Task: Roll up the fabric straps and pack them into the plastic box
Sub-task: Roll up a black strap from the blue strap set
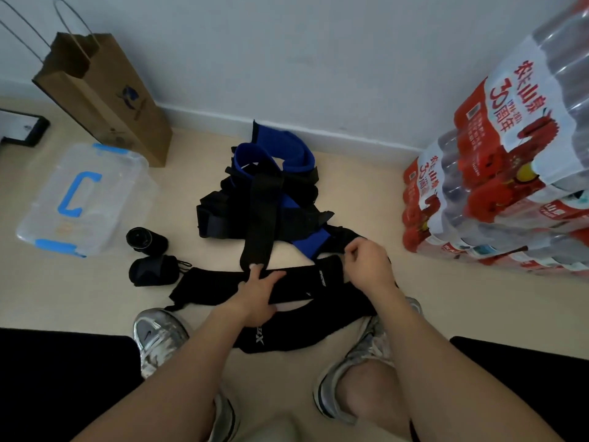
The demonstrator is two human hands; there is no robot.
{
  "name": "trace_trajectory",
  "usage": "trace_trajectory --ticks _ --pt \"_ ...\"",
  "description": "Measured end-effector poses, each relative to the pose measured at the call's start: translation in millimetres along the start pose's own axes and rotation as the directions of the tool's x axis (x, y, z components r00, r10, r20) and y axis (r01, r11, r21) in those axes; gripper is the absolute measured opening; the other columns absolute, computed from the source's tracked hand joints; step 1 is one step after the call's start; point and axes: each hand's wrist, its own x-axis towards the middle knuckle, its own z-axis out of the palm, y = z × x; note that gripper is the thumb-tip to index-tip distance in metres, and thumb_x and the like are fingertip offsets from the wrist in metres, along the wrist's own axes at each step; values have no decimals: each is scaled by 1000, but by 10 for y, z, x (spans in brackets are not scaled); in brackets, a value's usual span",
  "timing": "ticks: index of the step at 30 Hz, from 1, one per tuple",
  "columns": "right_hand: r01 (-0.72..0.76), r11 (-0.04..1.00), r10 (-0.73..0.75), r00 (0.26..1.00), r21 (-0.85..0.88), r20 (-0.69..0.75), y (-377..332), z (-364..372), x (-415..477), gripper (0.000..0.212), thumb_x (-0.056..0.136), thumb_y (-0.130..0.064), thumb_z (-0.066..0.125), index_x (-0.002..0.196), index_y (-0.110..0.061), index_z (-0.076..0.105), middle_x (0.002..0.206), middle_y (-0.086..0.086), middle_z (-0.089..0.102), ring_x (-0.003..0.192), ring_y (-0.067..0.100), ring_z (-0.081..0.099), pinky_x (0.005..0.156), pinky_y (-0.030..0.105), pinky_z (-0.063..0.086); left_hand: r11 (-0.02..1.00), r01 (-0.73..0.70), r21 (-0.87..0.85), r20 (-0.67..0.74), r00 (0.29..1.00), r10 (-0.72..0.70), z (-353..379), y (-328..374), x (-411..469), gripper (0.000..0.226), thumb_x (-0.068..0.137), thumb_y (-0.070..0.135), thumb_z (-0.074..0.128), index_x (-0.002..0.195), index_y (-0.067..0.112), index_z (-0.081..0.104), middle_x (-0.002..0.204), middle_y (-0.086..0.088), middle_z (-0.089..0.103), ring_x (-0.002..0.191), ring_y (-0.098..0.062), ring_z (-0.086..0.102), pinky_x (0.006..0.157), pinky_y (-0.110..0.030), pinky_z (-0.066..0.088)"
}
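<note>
two hands (255, 296) (366, 266) on one strap (207, 285); two rolls (146, 240) (153, 274), one box (95, 215)

You have one plastic box (105, 202) and two rolled straps (146, 241) beside it. There is one heap of loose straps (264, 193), black and blue together (too tangled to count strand by strand). Two flat black lengths (210, 285) lie in front of you; whether they are one strap or two can't be told. You also have two shoes (159, 336), one paper bag (105, 100), one dark frame (22, 127), and several stacked water-bottle packs (497, 173), too overlapped to number.
</note>
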Motion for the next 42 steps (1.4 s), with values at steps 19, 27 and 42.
trace_trajectory --ticks 19,27,42 --pt "-5 962 -87 943 273 322 -497 -703 869 20 104 -3 58 103 -3 78 97 19 80 85 31 77 72 31 60 973 156 172 -390 917 -78 -144 110 547 68 108 20 58 166 18 23 172 -19 15 144 -40 39 118 -49 41" --pt "-90 761 -81 969 642 232 -614 -1171 605 39 86 0 56 106 -16 85 101 21 80 93 32 74 80 36 58 982 24 -188 -444 890 -107 -317 32 441 50 97 -8 53 145 4 61 158 -24 48 141 -42 53 117 -44 44" --pt "161 982 -160 987 100 -20 -693 -237 320 36 95 -3 61 125 -17 77 121 8 77 114 27 71 105 42 57 583 -170 -794 -541 634 -552 -654 -490 356 76 101 14 63 167 23 26 168 -11 36 144 -31 49 115 -45 46"
